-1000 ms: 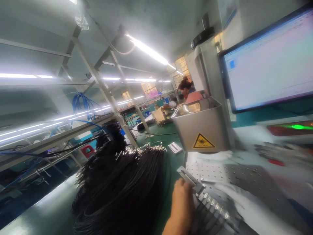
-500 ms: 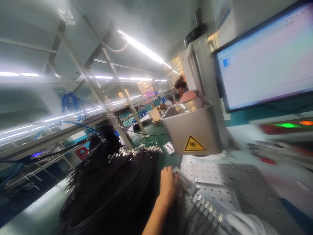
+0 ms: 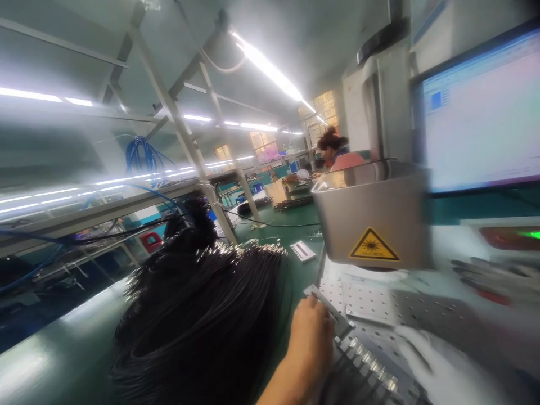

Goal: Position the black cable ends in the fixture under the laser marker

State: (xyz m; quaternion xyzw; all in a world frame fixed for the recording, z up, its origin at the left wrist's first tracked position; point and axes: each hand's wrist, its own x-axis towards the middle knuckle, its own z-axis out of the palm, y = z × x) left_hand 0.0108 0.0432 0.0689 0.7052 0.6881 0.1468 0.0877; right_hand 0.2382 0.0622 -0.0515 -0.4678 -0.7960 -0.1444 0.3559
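My left hand [image 3: 311,337] reaches in from the bottom edge, its fingers curled on the left end of a metal fixture [image 3: 333,311]. The fixture carries a row of several silver connector ends [image 3: 371,363] and lies on a perforated metal plate [image 3: 371,301]. To the left of the hand is a big heap of black cables with silver tips [image 3: 202,320]. A grey laser head with a yellow warning label [image 3: 373,216] hangs over the plate. My right hand does not show; a blurred white shape [image 3: 422,351] lies on the plate at the lower right.
A monitor [image 3: 481,118] stands at the right, with a green light [image 3: 532,234] below it. A small white part [image 3: 302,251] lies on the green bench. A slanted metal frame [image 3: 185,140] with blue cables [image 3: 141,157] rises at the left. Another person [image 3: 337,152] works far behind.
The view swung between frames. My left hand slid left along the fixture's end and is now back on it; the connectors stay in their row.
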